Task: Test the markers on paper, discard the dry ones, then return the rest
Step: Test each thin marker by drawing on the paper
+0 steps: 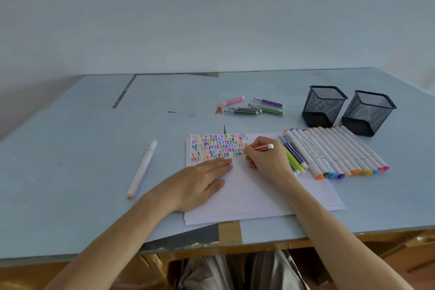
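My right hand (268, 160) grips a red marker (260, 147), its tip down on the white paper (254, 195) beside rows of coloured scribbles (219, 147). My left hand (202, 181) lies flat on the paper, fingers straight, pressing it down. A row of thick white markers with coloured ends (339, 150) lies on the paper's right edge, with a few thin coloured markers (294, 155) beside them, partly hidden by my right hand. Several thin markers (254, 107) lie farther back on the table. One white marker (142, 168) lies alone at the left.
Two black mesh pen holders (323, 106) (368, 112) stand at the back right of the blue-grey table (82, 148). The table's front edge runs just before my lap. A wall rises behind the table.
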